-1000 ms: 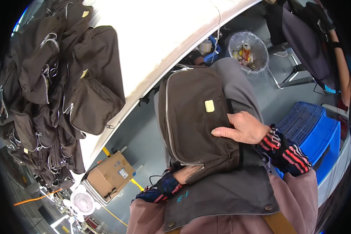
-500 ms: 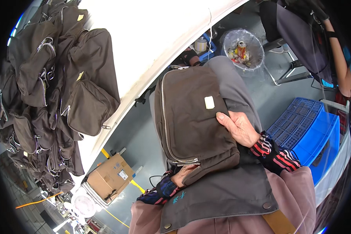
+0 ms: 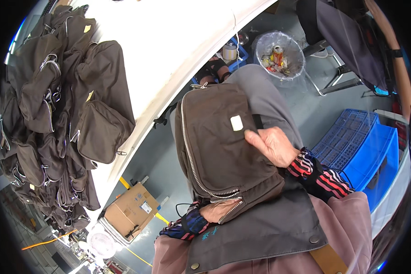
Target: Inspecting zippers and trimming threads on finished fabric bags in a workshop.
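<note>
A dark brown fabric bag (image 3: pixel 214 141) lies across my lap, a silver zipper running along its left side and near edge. On its upper face is a small pale label (image 3: pixel 236 123). My right hand (image 3: pixel 274 146) grips the bag's right edge, thumb on top and the other fingers mostly hidden at the side. At the near end, my left hand (image 3: pixel 218 211) reaches into the unzipped opening. Its fingers are inside the bag and out of sight. Under the bag spreads a dark grey apron (image 3: pixel 260 233).
A heap of similar brown bags (image 3: pixel 64 114) covers the left of the white table (image 3: pixel 169 41). To the right are a lined waste bin (image 3: pixel 278 57) and a blue plastic crate (image 3: pixel 372 150). A cardboard box (image 3: pixel 131 210) stands lower left. Another person's arm (image 3: pixel 399 68) shows at upper right.
The bag has turned slightly, its far end shifting left and its near end a little right. My right hand has moved slightly up and left with it. The whole view has shifted a little.
</note>
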Demonstrator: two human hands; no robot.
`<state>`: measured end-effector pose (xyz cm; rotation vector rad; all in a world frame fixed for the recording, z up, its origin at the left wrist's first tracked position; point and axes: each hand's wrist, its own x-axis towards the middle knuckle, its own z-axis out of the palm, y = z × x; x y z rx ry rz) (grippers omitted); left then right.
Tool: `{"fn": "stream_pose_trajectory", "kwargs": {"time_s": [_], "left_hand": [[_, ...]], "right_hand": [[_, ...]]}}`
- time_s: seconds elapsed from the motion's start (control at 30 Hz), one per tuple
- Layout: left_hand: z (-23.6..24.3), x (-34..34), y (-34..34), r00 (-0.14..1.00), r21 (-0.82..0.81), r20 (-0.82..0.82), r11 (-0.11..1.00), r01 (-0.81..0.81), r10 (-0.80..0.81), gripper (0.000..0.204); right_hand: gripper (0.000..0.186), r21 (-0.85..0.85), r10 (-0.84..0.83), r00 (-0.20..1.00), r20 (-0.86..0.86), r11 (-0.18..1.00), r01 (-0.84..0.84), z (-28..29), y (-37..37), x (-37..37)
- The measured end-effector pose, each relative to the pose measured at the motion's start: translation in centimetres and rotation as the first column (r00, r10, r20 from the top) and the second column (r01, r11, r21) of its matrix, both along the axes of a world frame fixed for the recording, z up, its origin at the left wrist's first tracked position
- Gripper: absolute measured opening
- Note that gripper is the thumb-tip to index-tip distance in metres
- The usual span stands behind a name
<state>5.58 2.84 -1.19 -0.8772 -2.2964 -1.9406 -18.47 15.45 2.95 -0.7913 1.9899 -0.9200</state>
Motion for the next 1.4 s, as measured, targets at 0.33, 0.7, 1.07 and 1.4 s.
{"fn": "stream_pose_trajectory", "kwargs": {"time_s": [0.33, 0.7, 1.07, 1.4], "left_hand": [[1.6, -2.4, -0.2, 0.993, -0.05, -0.078, 0.995, -0.089, 0.085, 0.046], [1.2, -3.3, -0.3, 0.971, -0.18, -0.235, 0.98, -0.087, 0.043, 0.048], [6.1, -5.8, -3.1, 0.723, 0.083, 0.654, 0.972, 0.221, -0.22, 0.067], [15.6, -2.1, -8.0, 0.276, -0.14, 0.857, 0.713, -0.687, 0.434, 0.043]], "right_hand": [[0.045, -0.073, -0.158, 0.987, -0.025, 0.985, 0.155, -0.2, 1.5, -0.6], [0.031, -0.425, 0.18, 0.954, -0.24, 0.864, -0.27, 8.2, 2.7, -0.9], [0.012, -0.482, 0.228, 0.962, 0.15, 0.867, -0.13, 4.3, 2.6, 1.6], [0.017, -0.593, 0.072, 0.987, 0.143, 0.805, 0.027, 5.2, -5.1, 7.4]]}}
